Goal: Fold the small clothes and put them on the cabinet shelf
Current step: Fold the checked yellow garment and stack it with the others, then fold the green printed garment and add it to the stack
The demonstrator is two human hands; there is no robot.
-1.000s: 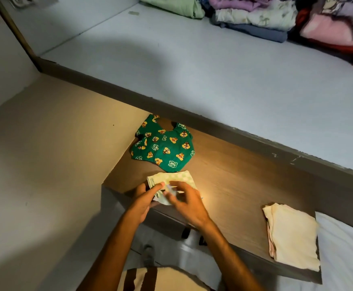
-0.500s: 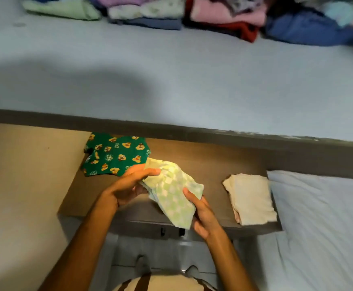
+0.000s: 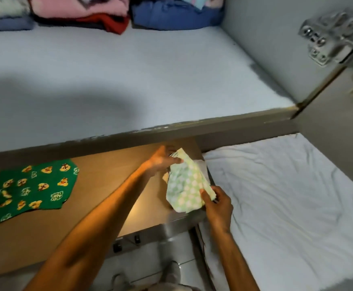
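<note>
**Green checked garment held over the wooden board's right end**

The pale green checked garment [image 3: 187,185] is gripped at its top by the left hand [image 3: 163,159] and pinched at its lower right corner by the right hand [image 3: 217,204]; it is held above a cream cloth [image 3: 200,166] on the wooden board [image 3: 112,173]; the green printed garment [image 3: 30,185] lies flat at the board's left end; folded clothes [image 3: 83,12] are stacked at the back of the cabinet shelf [image 3: 129,80].

Soft cloth garment [image 3: 185,185] on matt wood-grain board [image 3: 100,198] (metal hinge [image 3: 331,38] glossy).

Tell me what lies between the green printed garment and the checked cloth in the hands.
Head view: bare brown wooden surface, crossed only by the left forearm, between green garment and checked cloth.
</note>
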